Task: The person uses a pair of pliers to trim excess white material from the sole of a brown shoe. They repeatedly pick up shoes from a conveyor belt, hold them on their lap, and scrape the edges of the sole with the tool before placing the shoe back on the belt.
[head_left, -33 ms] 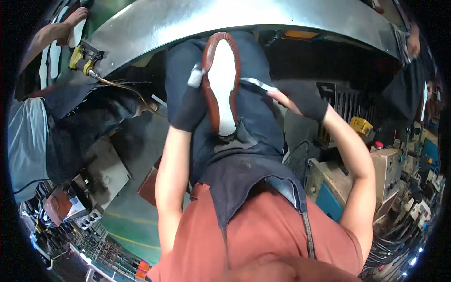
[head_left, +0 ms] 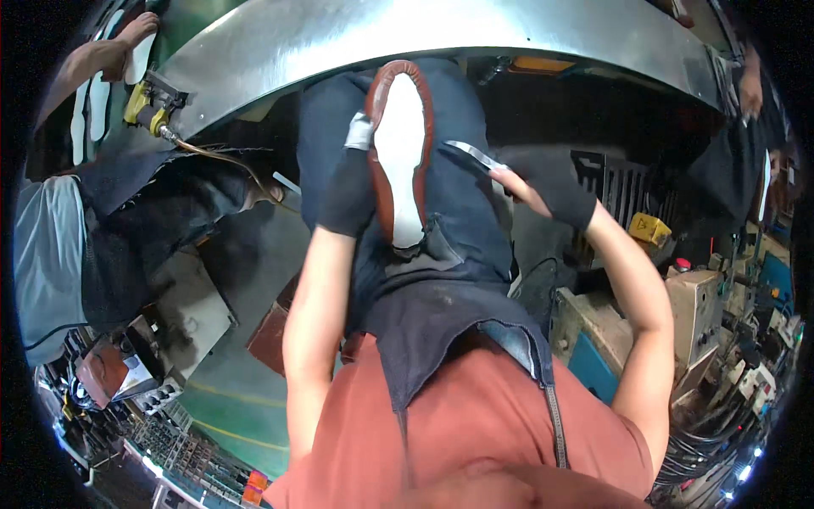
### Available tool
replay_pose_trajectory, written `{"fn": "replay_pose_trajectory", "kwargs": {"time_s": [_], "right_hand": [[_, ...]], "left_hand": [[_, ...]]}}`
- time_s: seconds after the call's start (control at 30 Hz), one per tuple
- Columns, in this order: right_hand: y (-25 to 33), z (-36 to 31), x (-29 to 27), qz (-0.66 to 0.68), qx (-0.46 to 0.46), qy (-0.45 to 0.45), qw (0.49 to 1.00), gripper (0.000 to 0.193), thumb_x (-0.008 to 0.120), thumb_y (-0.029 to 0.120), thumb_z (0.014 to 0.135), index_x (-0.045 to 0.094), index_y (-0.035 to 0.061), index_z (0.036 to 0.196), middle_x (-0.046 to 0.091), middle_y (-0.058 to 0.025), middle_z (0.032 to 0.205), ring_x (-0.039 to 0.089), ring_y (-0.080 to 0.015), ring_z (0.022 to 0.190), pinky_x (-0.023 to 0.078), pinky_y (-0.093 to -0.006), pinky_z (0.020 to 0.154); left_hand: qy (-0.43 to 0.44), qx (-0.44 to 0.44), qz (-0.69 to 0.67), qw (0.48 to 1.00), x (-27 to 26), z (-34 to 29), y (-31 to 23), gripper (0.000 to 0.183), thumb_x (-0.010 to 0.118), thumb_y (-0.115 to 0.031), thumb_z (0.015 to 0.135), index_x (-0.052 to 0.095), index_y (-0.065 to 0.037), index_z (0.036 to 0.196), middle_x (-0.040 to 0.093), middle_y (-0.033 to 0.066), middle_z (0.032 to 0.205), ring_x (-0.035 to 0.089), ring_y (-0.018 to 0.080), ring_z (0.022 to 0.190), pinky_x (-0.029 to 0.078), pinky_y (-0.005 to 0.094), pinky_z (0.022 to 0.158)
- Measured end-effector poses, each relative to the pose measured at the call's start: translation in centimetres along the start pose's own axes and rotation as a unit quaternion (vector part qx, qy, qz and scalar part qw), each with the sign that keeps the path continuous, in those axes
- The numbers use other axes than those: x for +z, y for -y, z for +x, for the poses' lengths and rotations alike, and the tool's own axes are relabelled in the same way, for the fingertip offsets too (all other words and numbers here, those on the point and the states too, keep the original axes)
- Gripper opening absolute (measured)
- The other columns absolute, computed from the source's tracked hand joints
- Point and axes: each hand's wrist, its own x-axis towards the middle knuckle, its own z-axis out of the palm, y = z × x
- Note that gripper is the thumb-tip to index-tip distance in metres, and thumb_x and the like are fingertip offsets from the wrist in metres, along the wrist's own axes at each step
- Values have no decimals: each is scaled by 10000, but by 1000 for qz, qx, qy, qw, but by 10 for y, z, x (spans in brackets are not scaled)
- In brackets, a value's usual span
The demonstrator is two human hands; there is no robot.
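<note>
A brown leather shoe (head_left: pixel 400 153) lies sole-up on my dark-trousered lap, its toe pointing away from me. A white insole board fills its underside, with brown leather folded around the edge. In a black glove with pale wrapping on the thumb, my left hand (head_left: pixel 346 185) is closed around the shoe's left side; its other fingers are hidden. My right hand (head_left: pixel 551 188), also gloved in black, grips a thin curved metal knife (head_left: pixel 475 154). The blade points toward the shoe's right edge, a small gap away from it.
A curved metal bench (head_left: pixel 339 38) runs across the far side. A yellow tool with a hose (head_left: pixel 148 106) sits at its left end, near another person's hand (head_left: pixel 138 30). At right stand a yellow box (head_left: pixel 650 228) and a control box (head_left: pixel 697 310).
The knife and my right hand have drawn slightly right, away from the shoe's edge. My left hand has shifted a little, still holding the shoe.
</note>
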Motion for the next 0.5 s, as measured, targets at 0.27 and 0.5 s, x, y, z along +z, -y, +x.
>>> {"fn": "replay_pose_trajectory", "kwargs": {"time_s": [0.27,0.5], "right_hand": [[81,17,-1,112,-294,-145,938,373,500,343,939,600,-6,855,573,-206,701,554,-316,599,439,-375,585],[51,9,8,62,-5,-58,996,475,468,427,946,647,11,803,580,-120,600,539,-167,538,423,-309,548]], "left_hand": [[30,129,442,887,-15,-3,16,399,592,-124,877,475,3,1236,585,109,1141,555,180,1055,445,302,908],[10,29,225,974,-48,-7,24,424,494,-222,958,408,-32,1328,544,109,1229,537,174,1097,448,303,924]]}}
